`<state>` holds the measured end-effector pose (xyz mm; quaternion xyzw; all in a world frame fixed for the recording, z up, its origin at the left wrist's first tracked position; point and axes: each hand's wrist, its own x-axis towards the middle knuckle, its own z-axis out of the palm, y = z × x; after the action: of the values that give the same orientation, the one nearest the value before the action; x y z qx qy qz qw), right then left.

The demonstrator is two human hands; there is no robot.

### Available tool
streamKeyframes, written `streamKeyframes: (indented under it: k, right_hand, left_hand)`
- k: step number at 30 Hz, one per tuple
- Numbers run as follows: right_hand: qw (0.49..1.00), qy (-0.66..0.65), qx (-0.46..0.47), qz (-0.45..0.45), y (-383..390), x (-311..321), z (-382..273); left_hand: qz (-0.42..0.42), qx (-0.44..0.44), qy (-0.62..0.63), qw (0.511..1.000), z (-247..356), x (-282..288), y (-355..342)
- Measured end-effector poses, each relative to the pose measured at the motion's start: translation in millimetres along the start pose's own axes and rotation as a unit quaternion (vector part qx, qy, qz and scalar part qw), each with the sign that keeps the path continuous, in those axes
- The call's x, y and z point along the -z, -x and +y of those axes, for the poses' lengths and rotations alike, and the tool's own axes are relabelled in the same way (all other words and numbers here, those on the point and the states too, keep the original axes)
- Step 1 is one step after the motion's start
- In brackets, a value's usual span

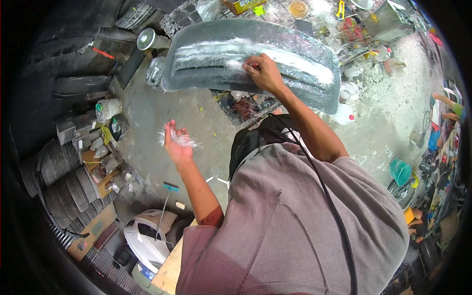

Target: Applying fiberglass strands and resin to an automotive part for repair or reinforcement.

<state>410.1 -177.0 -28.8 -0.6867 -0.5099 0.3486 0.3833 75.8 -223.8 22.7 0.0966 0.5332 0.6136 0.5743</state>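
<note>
A long, curved, dark grey panel [194, 81] with a shiny translucent rim lies across the work area in front of me. Bands of loose white fibre strands [307, 69] run along its length. Over the panel's middle, my right hand [268, 73] is closed in a pinch on a small tuft of white fibres [236, 64], close to the surface. Lower left, away from the panel, my left hand [178, 151] is palm up with fingers curled around a loose clump of white fibres [183, 140]. Strands stick out past its fingers.
Behind the panel is a cluttered surface with a yellow-handled cutter [340, 10] and a metal can [391, 22]. White plastic bottles [349, 91] stand at its right. Stacked tyres [61, 184] and a white bucket [108, 109] are on the left. A teal bucket [400, 171] stands right.
</note>
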Motion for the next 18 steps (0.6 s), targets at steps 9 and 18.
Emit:
streamKeyframes:
  k: [9,18]
  right_hand:
    - [0.999,-0.034,0.004,0.015,-31.1,-7.6,-15.3]
    - [0.996,-0.053,-0.007,0.078,-49.1,33.2,4.8]
  left_hand:
    - [0.017,0.05,0.09,0.995,-2.3,-10.7,-7.0]
    - [0.018,0.105,0.094,0.99,11.4,20.9,-65.3]
